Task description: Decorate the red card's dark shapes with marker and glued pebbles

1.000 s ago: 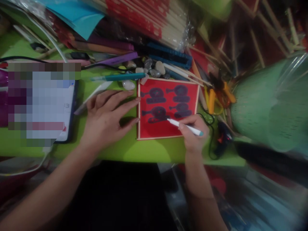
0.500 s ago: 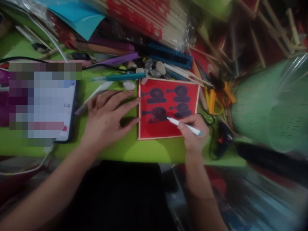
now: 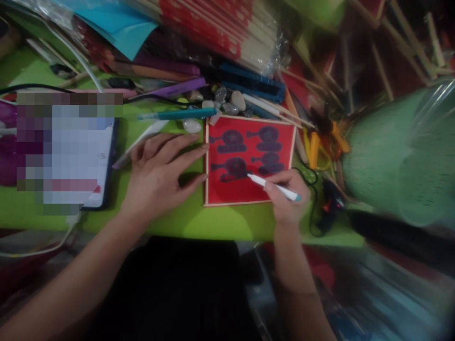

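Note:
A red square card (image 3: 250, 161) with a pale wooden rim lies on the green table (image 3: 199, 220). Several dark blue figures are drawn on it. My right hand (image 3: 287, 199) is closed round a white pen with a teal end (image 3: 273, 187), its tip touching the lower left figure. My left hand (image 3: 159, 173) lies flat with fingers spread, fingertips against the card's left edge.
A tablet (image 3: 74, 151) lies at the left. A teal pen (image 3: 177, 114), pebbles (image 3: 227, 102), paper rolls and bundled sticks (image 3: 227, 33) crowd the back. Scissors with orange handles (image 3: 320, 142) and a black cable lie right of the card, beside a large green mesh object (image 3: 401, 151).
Almost nothing has changed. The pen tip stays at the lower left figure and both hands hold their places; the view has drifted slightly.

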`<action>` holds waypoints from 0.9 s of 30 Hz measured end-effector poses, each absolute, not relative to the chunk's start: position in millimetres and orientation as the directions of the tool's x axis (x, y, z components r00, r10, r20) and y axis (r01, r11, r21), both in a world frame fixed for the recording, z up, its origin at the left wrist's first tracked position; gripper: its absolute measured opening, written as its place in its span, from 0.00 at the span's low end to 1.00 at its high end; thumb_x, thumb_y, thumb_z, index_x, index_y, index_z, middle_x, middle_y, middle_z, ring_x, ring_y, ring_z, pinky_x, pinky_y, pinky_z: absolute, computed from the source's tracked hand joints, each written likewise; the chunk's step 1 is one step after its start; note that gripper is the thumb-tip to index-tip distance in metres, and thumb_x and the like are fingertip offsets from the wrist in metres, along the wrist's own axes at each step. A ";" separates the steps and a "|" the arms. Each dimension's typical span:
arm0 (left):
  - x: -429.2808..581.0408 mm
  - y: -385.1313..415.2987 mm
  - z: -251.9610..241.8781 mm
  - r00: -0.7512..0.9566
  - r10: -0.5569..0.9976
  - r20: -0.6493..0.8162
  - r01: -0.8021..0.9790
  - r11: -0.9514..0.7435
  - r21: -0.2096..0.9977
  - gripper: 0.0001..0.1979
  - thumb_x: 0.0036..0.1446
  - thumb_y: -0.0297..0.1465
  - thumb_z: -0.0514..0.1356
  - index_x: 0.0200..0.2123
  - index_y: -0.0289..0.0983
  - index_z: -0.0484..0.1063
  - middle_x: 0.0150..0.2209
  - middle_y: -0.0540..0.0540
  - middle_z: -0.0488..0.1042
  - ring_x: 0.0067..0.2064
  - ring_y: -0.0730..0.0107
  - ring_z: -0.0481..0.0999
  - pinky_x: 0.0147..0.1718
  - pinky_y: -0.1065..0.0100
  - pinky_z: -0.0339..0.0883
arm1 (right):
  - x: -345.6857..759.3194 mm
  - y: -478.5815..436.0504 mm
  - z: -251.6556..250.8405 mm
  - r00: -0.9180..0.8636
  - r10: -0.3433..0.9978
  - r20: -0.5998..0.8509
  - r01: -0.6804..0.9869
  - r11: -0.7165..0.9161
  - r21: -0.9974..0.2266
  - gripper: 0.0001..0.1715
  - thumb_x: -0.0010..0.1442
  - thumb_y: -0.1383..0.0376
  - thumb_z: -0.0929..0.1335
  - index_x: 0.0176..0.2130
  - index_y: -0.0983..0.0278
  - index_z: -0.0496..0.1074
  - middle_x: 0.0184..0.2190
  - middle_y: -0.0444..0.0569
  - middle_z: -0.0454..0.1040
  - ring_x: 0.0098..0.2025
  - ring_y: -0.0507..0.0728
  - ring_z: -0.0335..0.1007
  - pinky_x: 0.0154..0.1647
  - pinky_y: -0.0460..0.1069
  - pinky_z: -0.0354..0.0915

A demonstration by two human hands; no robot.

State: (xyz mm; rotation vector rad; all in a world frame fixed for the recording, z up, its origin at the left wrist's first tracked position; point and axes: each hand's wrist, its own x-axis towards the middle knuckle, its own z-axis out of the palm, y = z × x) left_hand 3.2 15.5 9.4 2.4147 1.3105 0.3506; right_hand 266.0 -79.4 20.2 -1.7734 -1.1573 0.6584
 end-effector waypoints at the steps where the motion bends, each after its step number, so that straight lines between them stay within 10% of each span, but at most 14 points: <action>1: 3.3 15.6 9.3 0.537 0.843 0.046 0.750 -0.501 0.432 0.22 0.72 0.42 0.59 0.67 0.48 0.71 0.69 0.46 0.72 0.69 0.47 0.68 0.65 0.44 0.58 | 265.7 -79.5 20.4 0.418 0.908 0.035 0.433 -0.165 -0.886 0.02 0.59 0.63 0.74 0.33 0.59 0.77 0.26 0.41 0.77 0.26 0.53 0.71 0.23 0.48 0.64; 27: 3.7 17.5 13.0 0.519 0.854 -0.045 0.762 -0.438 0.478 0.24 0.70 0.41 0.58 0.68 0.57 0.69 0.71 0.52 0.70 0.72 0.47 0.66 0.69 0.38 0.59 | 260.8 -73.3 30.2 0.240 0.971 -0.017 0.476 -0.133 -0.869 0.02 0.59 0.64 0.74 0.34 0.60 0.79 0.25 0.41 0.78 0.21 0.50 0.66 0.19 0.46 0.61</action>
